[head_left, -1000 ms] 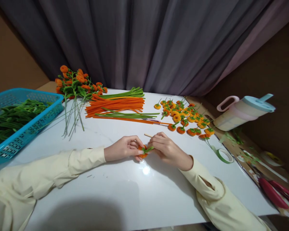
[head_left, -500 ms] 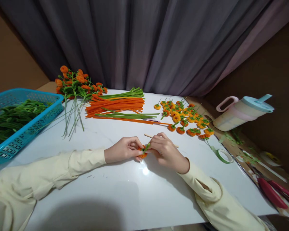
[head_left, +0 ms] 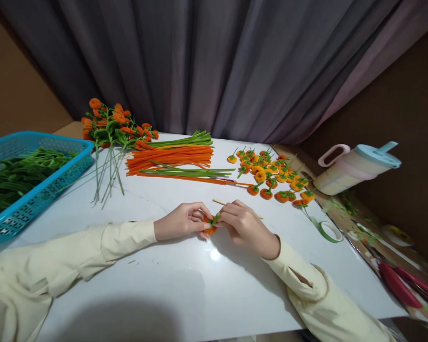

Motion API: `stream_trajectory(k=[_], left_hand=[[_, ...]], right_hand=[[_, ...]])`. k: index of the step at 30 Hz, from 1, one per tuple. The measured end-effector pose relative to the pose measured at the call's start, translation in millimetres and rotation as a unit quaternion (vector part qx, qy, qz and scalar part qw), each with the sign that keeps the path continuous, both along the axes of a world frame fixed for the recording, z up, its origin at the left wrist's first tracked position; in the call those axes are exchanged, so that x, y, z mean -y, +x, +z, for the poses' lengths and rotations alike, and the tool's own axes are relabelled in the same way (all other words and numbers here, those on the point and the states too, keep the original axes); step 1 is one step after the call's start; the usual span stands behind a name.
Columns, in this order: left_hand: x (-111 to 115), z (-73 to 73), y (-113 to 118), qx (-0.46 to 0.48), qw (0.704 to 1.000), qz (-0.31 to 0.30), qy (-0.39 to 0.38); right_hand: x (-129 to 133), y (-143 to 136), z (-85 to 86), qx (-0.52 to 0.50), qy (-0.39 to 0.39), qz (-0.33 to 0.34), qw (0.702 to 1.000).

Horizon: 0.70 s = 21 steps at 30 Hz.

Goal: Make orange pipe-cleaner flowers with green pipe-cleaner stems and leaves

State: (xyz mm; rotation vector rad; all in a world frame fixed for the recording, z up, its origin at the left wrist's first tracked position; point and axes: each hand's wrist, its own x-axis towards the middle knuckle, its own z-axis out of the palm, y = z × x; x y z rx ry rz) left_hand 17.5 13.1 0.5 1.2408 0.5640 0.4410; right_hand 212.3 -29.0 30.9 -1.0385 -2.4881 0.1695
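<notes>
My left hand [head_left: 181, 222] is closed on a small orange pipe-cleaner flower head [head_left: 210, 229], held low over the white table [head_left: 157, 289] in front of me. A short green pipe-cleaner piece [head_left: 216, 218] sticks up from the flower's middle. My right hand [head_left: 248, 228] is closed, its thumb and fingertips pinching at this green piece. A thin wooden stick [head_left: 219, 202] shows on both sides of the right hand's knuckles; whether the hand grips it or it lies behind is hidden.
Orange pipe cleaners [head_left: 174, 156] and green ones [head_left: 196, 171] lie beyond my hands. Finished flower heads [head_left: 260, 175] are grouped right of them. A blue basket [head_left: 39, 194] holds leaves; flower stems [head_left: 109, 118] stand behind. Green tape [head_left: 331, 232], a tumbler [head_left: 353, 166] and red-handled pliers [head_left: 399, 285] are at right.
The view has shifted very slightly. My right hand's fingers have moved a little around the green piece; both hands keep the same place and hold.
</notes>
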Motion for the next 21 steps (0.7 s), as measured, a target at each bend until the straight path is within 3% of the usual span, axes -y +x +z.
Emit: stream_trajectory(k=[4,8,14,17,21], left_hand=[[-3.6,3.4,-0.5,0.005,0.999,-0.012,-0.042],[-8.6,6.5,-1.5,0.006,0.998,-0.01,-0.065],[-12.6,7.1,-2.1,0.012,0.995,-0.011,-0.096],[-14.1,4.7,-1.8,0.012,0.994,-0.009,-0.109],[-16.3,2.1,-1.1,0.024,0.992,0.003,-0.126]], right_hand=[[-22.4,25.3,10.2,-0.082,-0.093,-0.054,0.991],[-42.1,41.7,5.3,0.04,-0.07,-0.097,0.992],[-44.8,29.0,-11.4,0.226,-0.083,-0.126,0.962],[-45.5,40.1,0.2,0.205,-0.109,-0.103,0.967],[-36.8,55.6,35.7,0.146,-0.097,-0.045,0.984]])
